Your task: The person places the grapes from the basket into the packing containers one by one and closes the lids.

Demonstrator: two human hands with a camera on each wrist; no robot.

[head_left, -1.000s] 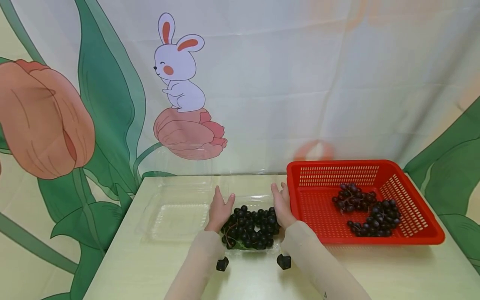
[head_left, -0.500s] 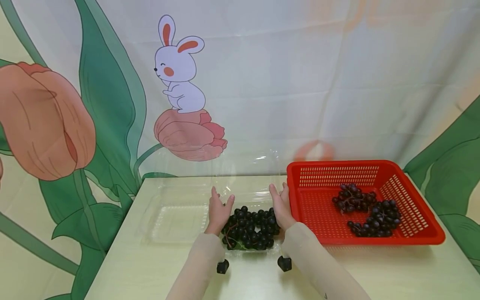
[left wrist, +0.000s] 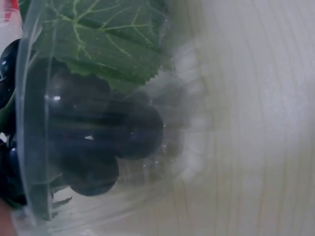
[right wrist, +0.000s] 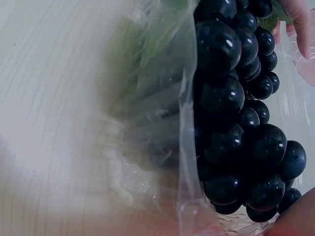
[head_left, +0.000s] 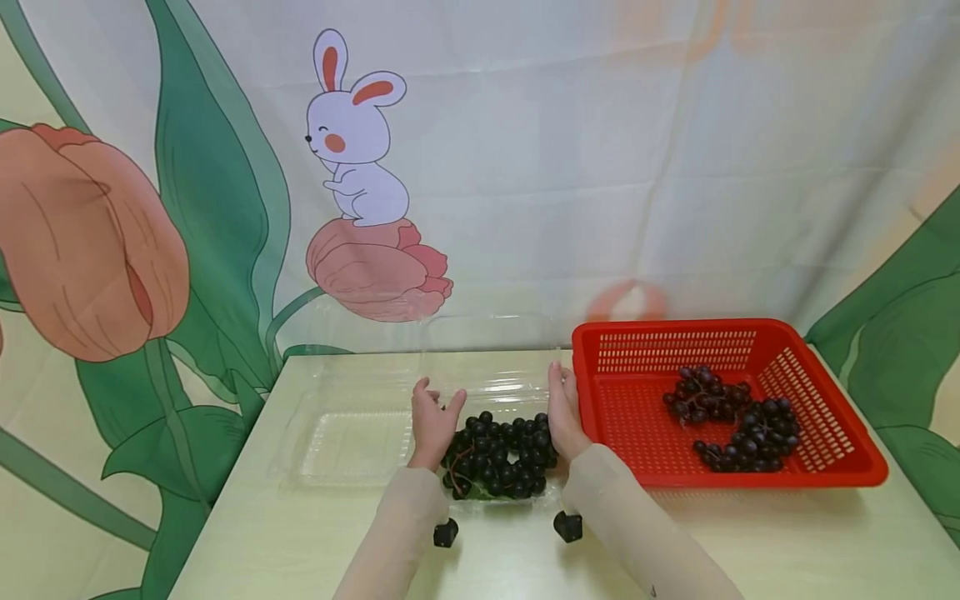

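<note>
A see-through plastic box [head_left: 498, 503] with a raised lid [head_left: 487, 318] stands between my hands. Inside lies a bunch of dark grapes [head_left: 495, 454] over a green leaf [left wrist: 108, 29]. My left hand [head_left: 433, 425] is at the box's left side, thumb apart from its loosely bent fingers. At the opposite side my right hand [head_left: 566, 415] lies along the plastic, fingers nearly straight. Grapes and the box's thin wall [right wrist: 187, 147] fill much of the right wrist view, with left-hand fingers [right wrist: 301, 29] at its top corner. The lower fingers of both hands are partly hidden.
To the right, a red plastic basket [head_left: 622, 479] holds more dark grape bunches [head_left: 757, 437]. Another see-through box [head_left: 356, 446] sits at the left on the pale wooden table [head_left: 300, 542]. A printed cloth [head_left: 510, 200] hangs behind the table.
My left hand has shifted slightly left, its fingers bending more. My right-hand fingers have drawn together. The lid's outline and reflections behind the grapes have shifted; the grapes stay put.
</note>
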